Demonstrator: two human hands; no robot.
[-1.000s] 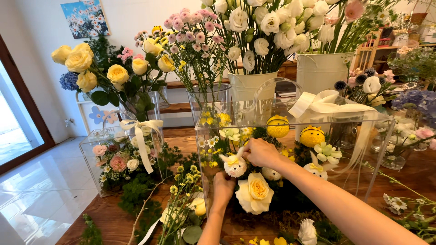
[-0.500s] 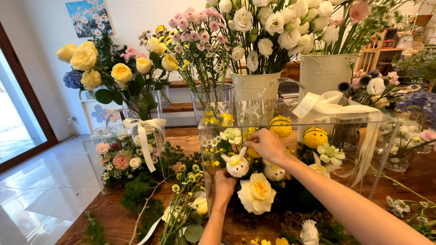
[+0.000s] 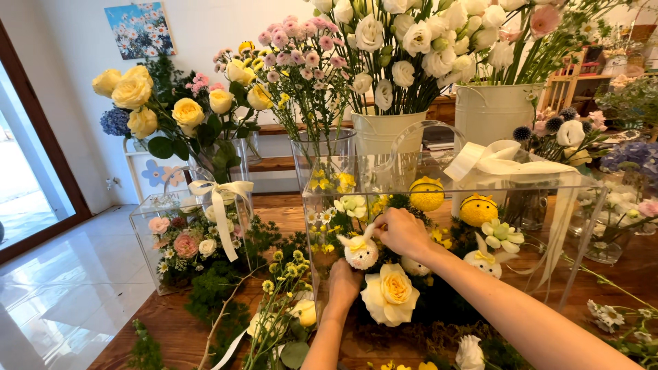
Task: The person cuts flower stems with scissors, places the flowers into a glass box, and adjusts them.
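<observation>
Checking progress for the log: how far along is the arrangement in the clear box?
Done: yellow pompom chicks and cream rose sit in the clear box. In hand: right hand and left hand work around the white bunny. Left: loose stems lie on the table.

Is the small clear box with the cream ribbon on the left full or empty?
Full. The small clear box holds pink and white blooms with greenery behind its walls, and the cream ribbon is tied in a bow across its top.

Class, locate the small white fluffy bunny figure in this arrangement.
In the head view, the small white fluffy bunny figure sits centre frame, above the left hand, left of the right hand.
</observation>
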